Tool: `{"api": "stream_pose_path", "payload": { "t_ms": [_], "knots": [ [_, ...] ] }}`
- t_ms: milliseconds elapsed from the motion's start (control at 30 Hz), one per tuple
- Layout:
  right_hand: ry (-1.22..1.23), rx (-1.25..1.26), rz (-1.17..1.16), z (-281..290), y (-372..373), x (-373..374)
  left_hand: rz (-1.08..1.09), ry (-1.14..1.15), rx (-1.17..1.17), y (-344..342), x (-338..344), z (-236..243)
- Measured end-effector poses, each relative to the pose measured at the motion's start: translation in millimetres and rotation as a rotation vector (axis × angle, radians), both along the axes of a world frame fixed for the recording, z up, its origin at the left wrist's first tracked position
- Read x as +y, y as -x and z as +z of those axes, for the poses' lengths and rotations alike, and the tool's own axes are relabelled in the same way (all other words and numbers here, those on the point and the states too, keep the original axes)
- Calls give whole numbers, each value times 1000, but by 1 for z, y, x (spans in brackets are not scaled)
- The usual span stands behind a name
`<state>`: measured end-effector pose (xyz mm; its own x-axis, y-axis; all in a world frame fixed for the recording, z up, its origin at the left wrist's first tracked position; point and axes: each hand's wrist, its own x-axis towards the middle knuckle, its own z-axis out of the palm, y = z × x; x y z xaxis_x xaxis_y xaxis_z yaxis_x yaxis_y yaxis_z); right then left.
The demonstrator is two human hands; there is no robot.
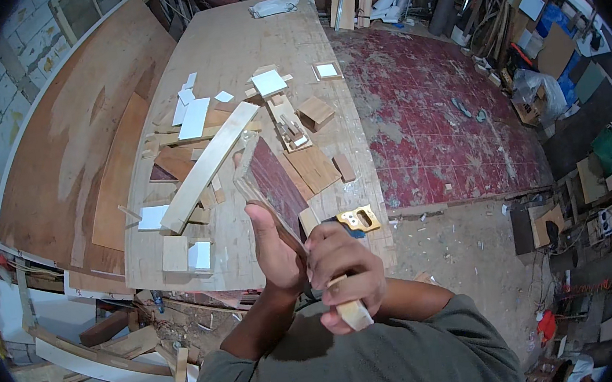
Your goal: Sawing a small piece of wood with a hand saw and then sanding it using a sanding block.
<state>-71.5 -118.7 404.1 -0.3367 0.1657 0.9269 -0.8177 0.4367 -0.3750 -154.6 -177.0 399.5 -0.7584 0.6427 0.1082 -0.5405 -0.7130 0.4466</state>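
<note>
A board with a dark red face and a rough, pale edge [275, 175] stands tilted up in front of me, over the worktable [222, 44]. My left hand [276, 251] grips its near end, thumb up along the edge, the other fingers partly hidden. My right hand [344, 265] is closed around a small pale wood block [355, 314], whose end sticks out below the fingers. The knuckles of that hand are close to the board's near corner; whether they touch it I cannot tell. Just beyond lies a handsaw with a yellow handle [359, 220], its blade mostly hidden.
A long pale plank [208, 169] lies across scrap wood on the table. Around it are white tiles [194, 118], a wooden box [315, 112] and a brown plywood piece [313, 168]. Large plywood sheets [70, 147] lean at left. Offcuts [102, 365] pile up at lower left.
</note>
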Motion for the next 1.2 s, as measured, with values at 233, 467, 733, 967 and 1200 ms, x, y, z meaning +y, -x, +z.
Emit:
{"api": "stream_pose_path", "payload": {
  "t_ms": [233,467,733,967,1200],
  "knots": [
    [-178,21,69,7,-2,4,152,84,172,11,2,10],
    [-194,-2,96,1,-4,-1,186,-22,229,16,8,22],
    [421,177,268,25,2,-2,22,-14,40,47,3,-34],
    [1270,122,193,35,1,49,218,80,19,57,-12,4],
    [1255,-226,126,12,-8,50,22,43,-72,63,-10,-8]
  ]
}}
